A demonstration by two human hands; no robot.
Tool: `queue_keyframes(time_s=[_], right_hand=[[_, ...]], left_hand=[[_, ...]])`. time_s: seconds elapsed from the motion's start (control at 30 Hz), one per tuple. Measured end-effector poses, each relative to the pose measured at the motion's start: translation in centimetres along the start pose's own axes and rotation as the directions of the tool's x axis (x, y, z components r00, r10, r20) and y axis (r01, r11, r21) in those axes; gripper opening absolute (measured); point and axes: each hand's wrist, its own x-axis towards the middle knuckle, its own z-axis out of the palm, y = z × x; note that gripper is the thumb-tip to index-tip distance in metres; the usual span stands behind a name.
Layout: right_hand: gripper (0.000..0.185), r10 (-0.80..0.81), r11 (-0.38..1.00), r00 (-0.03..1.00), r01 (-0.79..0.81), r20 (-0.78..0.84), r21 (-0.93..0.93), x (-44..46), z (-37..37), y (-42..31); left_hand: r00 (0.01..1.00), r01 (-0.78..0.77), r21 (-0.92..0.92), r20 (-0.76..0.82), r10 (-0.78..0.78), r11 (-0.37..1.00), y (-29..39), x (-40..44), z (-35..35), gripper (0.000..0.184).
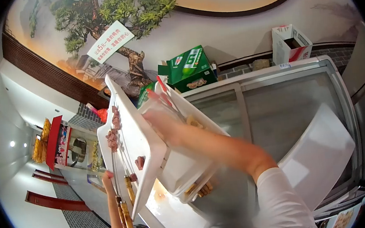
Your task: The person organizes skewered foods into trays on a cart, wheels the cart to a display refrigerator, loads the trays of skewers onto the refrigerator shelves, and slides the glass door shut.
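Observation:
A white tray (pixel 143 139) is tilted steeply in front of me. Several metal skewers with wooden handles (pixel 128 218) lie along it, carrying chunks of raw-looking meat (pixel 112 139); a loose-looking meat piece (pixel 140 163) is close by. At the tray's left edge, my left hand (pixel 107 177) is closed on it, its fingers partly hidden. My right hand (pixel 159 122), smeared by motion, reaches across just behind the tray's right side, over stacked white containers (pixel 183 174). Its fingers do not show clearly. Red strips (pixel 163 92) stand beyond that hand.
A chest freezer (pixel 242 104) with sliding glass lids stretches to the right, with a white panel (pixel 320 154) on it. Behind stand a green cardboard box (pixel 189 70) and a white box (pixel 291 46), against a painted wall. More wooden handles (pixel 204 189) show below the containers.

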Motion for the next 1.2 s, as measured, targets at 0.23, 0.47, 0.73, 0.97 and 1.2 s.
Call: queue_keyframes(time_s=[0.23, 0.47, 0.73, 0.97, 1.2], right_hand=[[0.039, -0.017, 0.999, 0.996, 0.014, 0.093, 0.030, -1.0, -0.9, 0.5], [0.037, 0.047, 0.986, 0.995, -0.060, 0.083, 0.154, 2.5, -3.0, 2.5], [0.037, 0.045, 0.974, 0.981, -0.086, 0.191, 0.211, 5.5, -4.0, 3.9], [0.032, 0.116, 0.993, 0.992, -0.116, 0.056, -0.007, 9.2, -9.0, 6.4], [0.016, 0.198, 0.884, 0.937, -0.298, -0.289, -0.360, 4.6, -13.0, 3.8]], left_hand=[[0.995, 0.046, -0.013, -0.083, -0.047, 0.999, -0.1, -1.5, 1.0, 0.014], [0.996, 0.007, 0.049, -0.084, -0.003, 0.999, 2.5, -4.8, 5.2, 0.015], [0.993, 0.071, -0.161, -0.087, -0.085, 0.984, -0.7, -4.0, 2.6, 0.017], [0.995, -0.043, -0.050, -0.095, 0.038, 0.998, 2.8, -8.4, 4.6, 0.020], [0.897, 0.059, -0.115, -0.429, -0.103, 0.992, 1.5, -13.6, -3.8, 0.010]])
